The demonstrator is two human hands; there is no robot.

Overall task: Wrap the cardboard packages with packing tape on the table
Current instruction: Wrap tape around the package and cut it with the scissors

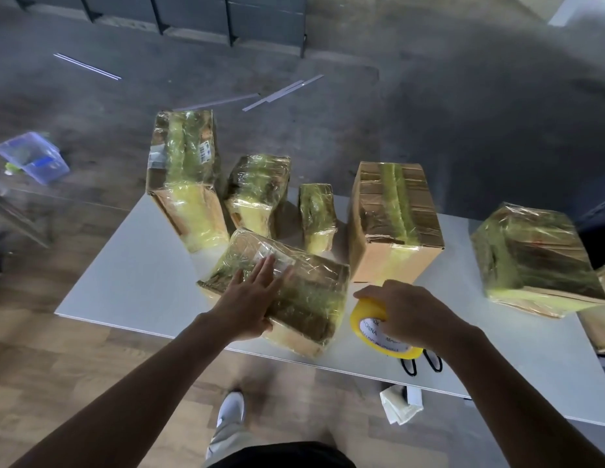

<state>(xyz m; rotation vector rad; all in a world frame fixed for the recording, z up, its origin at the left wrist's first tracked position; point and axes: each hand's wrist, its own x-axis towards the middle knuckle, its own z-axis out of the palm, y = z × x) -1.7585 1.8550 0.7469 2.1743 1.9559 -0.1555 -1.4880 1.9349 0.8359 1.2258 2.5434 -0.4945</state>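
A flat cardboard package (304, 292) covered in shiny yellowish tape lies at the white table's (139, 275) near edge. My left hand (250, 298) lies on its top with the fingers straight, the thumb at its near corner. To the right of it, my right hand (409, 315) grips a yellow roll of packing tape (372, 329) that sits on the table. Several other taped packages stand behind: a tall one (183, 177) at the back left, two smaller ones (257, 194) (316, 214) in the middle, a brown box (392, 217) and a wide one (534, 258) at the right.
Black-handled scissors (422, 361) lie partly under the roll near the table's front edge. Crumpled white paper (399, 403) lies on the wooden floor below. A clear plastic bin (34, 157) sits on the floor at the left. Another carton (602, 315) shows at the right edge.
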